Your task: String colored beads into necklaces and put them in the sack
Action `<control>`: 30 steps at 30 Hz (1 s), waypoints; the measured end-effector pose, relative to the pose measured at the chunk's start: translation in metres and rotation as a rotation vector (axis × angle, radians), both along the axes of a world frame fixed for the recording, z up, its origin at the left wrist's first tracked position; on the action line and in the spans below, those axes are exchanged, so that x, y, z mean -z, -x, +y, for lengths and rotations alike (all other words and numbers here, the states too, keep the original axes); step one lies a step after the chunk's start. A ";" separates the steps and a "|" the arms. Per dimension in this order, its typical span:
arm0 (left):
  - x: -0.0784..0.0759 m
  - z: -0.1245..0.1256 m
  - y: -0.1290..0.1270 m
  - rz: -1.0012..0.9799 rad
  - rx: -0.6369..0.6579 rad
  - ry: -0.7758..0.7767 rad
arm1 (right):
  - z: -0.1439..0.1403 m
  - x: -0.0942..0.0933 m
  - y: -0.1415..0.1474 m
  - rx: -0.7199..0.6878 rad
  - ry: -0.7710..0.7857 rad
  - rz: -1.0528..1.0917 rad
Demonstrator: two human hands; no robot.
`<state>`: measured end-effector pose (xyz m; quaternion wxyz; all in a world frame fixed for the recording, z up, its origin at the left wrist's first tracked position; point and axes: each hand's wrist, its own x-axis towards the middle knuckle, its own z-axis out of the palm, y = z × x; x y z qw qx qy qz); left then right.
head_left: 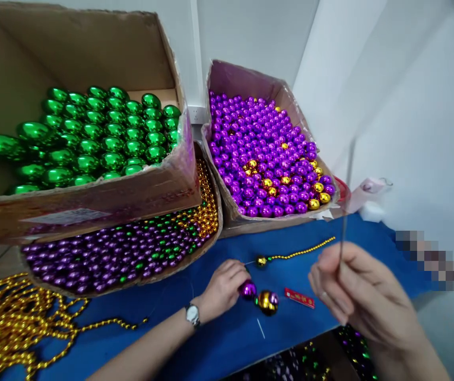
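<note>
My left hand, with a wristwatch, rests on the blue tabletop and pinches a shiny purple bead. A gold bead lies touching it on the right. A thin thread runs from this hand to another gold bead at the end of a strand of small gold beads. My right hand is raised above the table, fingers pinched on a long thin needle or wire that points upward, blurred.
A cardboard box of large green beads sits on a box of mixed purple, green and gold beads. A box of purple and gold beads stands behind. Gold bead strands are piled at left. A red label lies nearby.
</note>
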<state>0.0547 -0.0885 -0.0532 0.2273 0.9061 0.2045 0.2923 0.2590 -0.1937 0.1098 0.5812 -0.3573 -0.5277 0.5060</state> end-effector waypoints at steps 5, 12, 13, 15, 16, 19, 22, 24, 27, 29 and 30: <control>0.015 -0.028 0.036 0.251 0.103 -0.270 | 0.012 0.077 -0.003 -0.018 0.297 -0.332; 0.015 -0.041 0.051 0.304 0.074 -0.228 | 0.057 0.155 0.007 0.136 0.271 -0.669; 0.013 -0.043 0.050 0.283 0.068 -0.205 | 0.060 0.154 0.008 0.137 0.270 -0.667; 0.006 -0.046 0.044 0.191 0.056 -0.141 | 0.059 0.141 0.009 0.128 0.267 -0.654; 0.000 -0.048 0.039 0.128 0.041 -0.089 | 0.056 0.129 0.011 0.114 0.266 -0.639; -0.026 -0.050 0.012 -0.041 -0.035 0.150 | 0.043 0.083 0.021 0.034 0.237 -0.511; -0.047 -0.047 -0.018 -0.108 0.032 0.359 | 0.031 0.043 0.031 -0.061 0.148 -0.395; -0.049 -0.046 -0.031 -0.085 0.107 0.423 | 0.026 0.026 0.028 0.014 0.093 -0.370; -0.030 -0.043 -0.035 -0.001 0.054 0.342 | 0.024 0.009 0.002 0.349 -0.026 -0.162; -0.008 -0.036 -0.032 0.043 0.017 0.126 | 0.022 -0.001 -0.023 0.553 -0.154 0.006; 0.002 -0.031 -0.030 0.067 0.027 -0.017 | 0.020 -0.006 -0.036 0.620 -0.192 0.047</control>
